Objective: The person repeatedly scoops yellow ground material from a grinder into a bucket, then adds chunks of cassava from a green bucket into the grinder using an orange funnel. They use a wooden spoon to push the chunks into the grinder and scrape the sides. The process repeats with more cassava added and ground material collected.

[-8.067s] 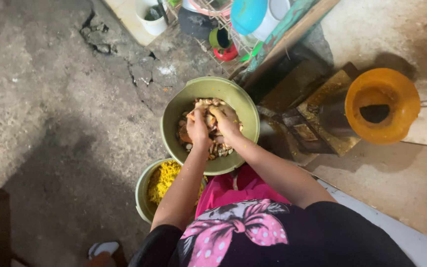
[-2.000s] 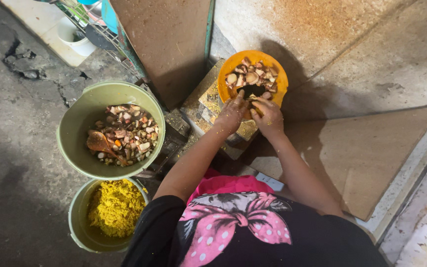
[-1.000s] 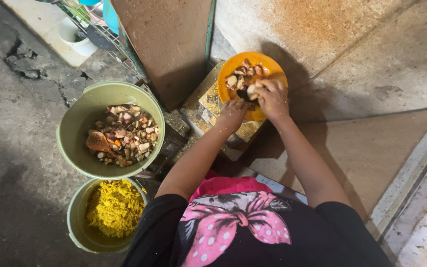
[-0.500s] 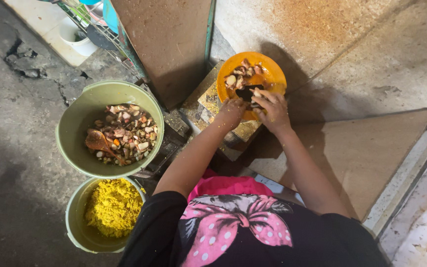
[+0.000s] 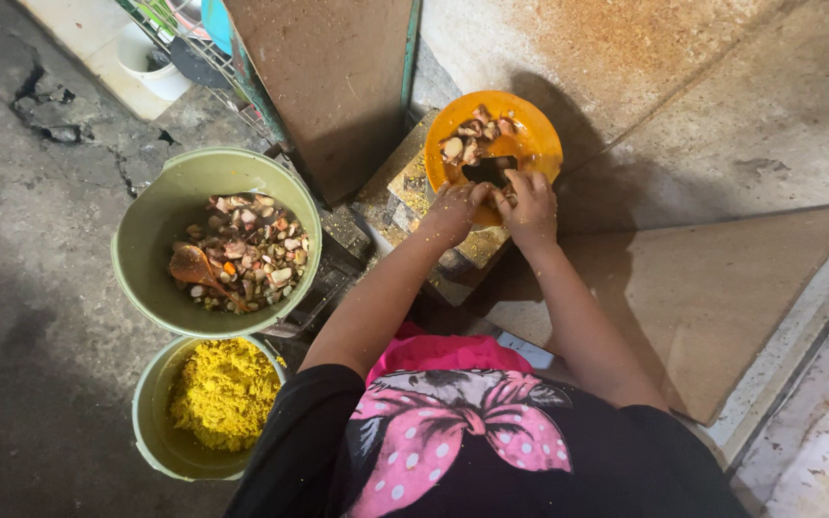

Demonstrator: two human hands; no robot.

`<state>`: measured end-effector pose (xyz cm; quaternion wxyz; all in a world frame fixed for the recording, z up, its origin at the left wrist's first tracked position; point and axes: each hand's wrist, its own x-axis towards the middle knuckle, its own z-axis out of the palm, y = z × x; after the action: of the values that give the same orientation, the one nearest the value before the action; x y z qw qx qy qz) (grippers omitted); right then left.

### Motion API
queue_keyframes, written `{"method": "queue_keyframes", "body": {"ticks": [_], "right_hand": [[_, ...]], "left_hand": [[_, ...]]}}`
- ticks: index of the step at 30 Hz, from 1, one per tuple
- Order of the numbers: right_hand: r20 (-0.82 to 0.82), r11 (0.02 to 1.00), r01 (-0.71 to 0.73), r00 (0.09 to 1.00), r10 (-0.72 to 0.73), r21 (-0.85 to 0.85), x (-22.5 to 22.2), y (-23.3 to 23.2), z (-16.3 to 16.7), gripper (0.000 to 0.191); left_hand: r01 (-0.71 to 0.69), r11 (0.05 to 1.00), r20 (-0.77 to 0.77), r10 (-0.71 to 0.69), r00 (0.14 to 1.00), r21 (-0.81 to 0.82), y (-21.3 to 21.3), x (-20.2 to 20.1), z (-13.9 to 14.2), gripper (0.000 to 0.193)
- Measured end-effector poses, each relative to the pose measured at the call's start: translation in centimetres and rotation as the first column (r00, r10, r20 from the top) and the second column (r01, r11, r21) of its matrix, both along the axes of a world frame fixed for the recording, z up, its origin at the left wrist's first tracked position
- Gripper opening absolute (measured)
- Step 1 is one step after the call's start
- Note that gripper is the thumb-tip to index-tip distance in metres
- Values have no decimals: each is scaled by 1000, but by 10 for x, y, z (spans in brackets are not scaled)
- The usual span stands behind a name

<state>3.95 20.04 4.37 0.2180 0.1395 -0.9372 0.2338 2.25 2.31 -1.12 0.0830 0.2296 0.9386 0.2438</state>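
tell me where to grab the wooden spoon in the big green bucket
Take the wooden spoon by its thin handle end, coming straight down through the green bucket's open top. The handle lies slanted on the chopped pieces toward the near right wall; the broad bowl end sits lower left, partly bedded among them.

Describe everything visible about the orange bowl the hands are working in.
The orange bowl is round, looks like plastic, and sits upright on a stained block against the wall. It holds pale and brownish cut pieces, with a dark opening at its middle. The left hand and right hand rest on its near rim, fingers reaching toward that opening.
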Motion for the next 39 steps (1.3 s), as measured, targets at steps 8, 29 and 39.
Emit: {"method": "queue_keyframes", "body": {"ticks": [8, 29, 39], "right_hand": [[268, 980, 171, 944, -191, 98, -26, 1, -12, 38], [294, 994, 104, 950, -104, 15, -14, 15, -3, 44], [298, 962, 131, 953, -56, -239, -36, 18, -15, 26]], "left_hand": [[31, 995, 3, -31, 1000, -97, 2, 0, 3, 47], [-17, 1000, 21, 17, 1000, 22, 2, -5, -1, 47], [1, 1000, -30, -1, 1000, 11, 4, -5, -14, 44]]}}
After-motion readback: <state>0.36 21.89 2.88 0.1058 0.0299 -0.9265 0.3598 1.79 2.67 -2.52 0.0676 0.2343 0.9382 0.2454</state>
